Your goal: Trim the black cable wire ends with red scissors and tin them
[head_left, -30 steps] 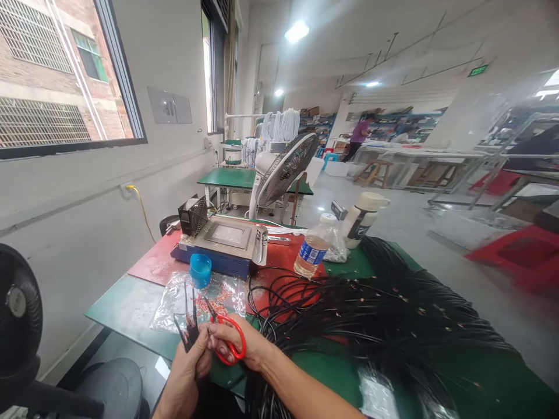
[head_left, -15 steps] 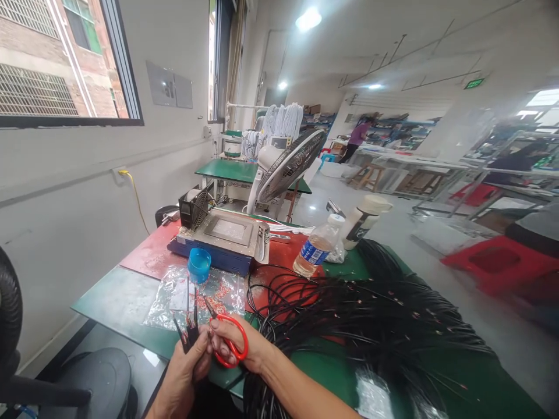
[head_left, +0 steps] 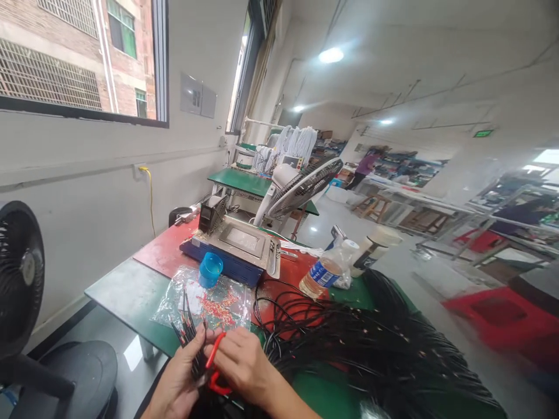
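My left hand (head_left: 181,372) is closed around a small bunch of black cables (head_left: 188,331), whose stripped ends with thin reddish wires point up and away from me. Touching it on the right, my right hand (head_left: 244,361) is closed on a pair of scissors with red handles (head_left: 215,352). The scissors' blades point down and to the left, beside the left palm, and are partly hidden. Just beyond both hands, a clear plastic bag (head_left: 168,297) lies flat, strewn with small red and yellowish scraps (head_left: 218,311). On its far edge stands a blue plastic cup (head_left: 211,270).
A large heap of black cables (head_left: 371,343) covers the table's right side. Behind the bag sits a blue metal heating device (head_left: 222,259). A labelled bottle (head_left: 321,276) and a cream container (head_left: 375,247) stand to its right. Fans (head_left: 305,186) flank the table.
The scissors have turned in my right hand from pointing up and away to pointing down and left. The right hand's back now faces up. The whole view has shifted and tilted slightly.
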A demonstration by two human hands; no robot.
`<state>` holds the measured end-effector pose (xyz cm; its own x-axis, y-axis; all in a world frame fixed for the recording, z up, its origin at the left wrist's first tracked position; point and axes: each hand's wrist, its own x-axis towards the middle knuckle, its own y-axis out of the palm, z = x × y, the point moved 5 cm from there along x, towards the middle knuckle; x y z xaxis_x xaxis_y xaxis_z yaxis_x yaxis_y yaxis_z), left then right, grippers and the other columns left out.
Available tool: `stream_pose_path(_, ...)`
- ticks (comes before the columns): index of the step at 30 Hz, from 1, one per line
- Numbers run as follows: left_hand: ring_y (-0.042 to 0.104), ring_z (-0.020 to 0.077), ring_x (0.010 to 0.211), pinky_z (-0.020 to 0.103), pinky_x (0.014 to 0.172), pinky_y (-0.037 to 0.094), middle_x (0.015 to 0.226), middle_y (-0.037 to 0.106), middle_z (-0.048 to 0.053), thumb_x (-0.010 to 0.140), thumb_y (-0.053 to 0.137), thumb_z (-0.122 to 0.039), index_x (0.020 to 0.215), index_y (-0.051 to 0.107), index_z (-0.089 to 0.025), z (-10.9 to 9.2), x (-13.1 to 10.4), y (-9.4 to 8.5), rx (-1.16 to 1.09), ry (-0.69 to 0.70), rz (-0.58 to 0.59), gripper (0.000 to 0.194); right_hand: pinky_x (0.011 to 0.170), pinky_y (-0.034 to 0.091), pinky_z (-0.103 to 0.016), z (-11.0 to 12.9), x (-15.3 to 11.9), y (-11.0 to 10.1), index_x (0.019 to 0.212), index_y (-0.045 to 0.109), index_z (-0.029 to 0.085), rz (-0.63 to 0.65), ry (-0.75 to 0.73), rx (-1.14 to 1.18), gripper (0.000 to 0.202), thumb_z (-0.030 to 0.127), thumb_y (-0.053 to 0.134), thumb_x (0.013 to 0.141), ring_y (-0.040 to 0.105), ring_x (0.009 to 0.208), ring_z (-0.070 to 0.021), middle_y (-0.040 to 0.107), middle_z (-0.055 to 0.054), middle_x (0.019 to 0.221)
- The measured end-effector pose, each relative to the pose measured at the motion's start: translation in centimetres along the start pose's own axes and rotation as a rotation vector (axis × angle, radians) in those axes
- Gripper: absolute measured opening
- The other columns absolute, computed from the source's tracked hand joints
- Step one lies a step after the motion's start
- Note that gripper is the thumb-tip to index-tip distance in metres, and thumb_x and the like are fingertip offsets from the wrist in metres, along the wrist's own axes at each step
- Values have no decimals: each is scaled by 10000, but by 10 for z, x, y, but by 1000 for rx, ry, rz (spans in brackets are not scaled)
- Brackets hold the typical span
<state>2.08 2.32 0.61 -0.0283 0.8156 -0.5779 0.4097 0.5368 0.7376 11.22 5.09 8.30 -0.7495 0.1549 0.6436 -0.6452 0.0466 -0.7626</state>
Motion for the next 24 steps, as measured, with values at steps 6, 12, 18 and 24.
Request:
stream_pose_path(6,615,141,498,206,426,491,579,656,28,713,710,-212,736,683,-146,-5,-3,-1,-83,-25,37,75,512,319,-291,19,12,1,815,612,142,50,-217,-182,202,122,428,895,515,570,-126,581,-17,617)
stream_pose_path(12,580,89,503,176,496,491,608,658,32,697,735,-216,842,674,-98,-14,-3,-8,-58,85,-37,197,516,333,-278,6,20,-6,868,633,152,37,-130,-102,175,150,460,888,532,572,-141,586,-33,603)
stream_pose_path(18,158,12,336,147,330,190,421,247,-145,715,683,-446,857,612,-134,-34,5,-7,94,377,61,350,548,391,-254,-89,42,-37,803,672,160,-412,811,155,279,413,555,830,527,574,-147,593,-35,635)
stream_pose_path(24,131,18,334,157,319,135,421,201,-149,683,688,-474,761,566,-166,-36,17,-11,163,432,75,340,569,383,-246,-128,64,-12,746,681,123,-268,1007,198,419,526,567,762,518,572,-149,604,-31,607)
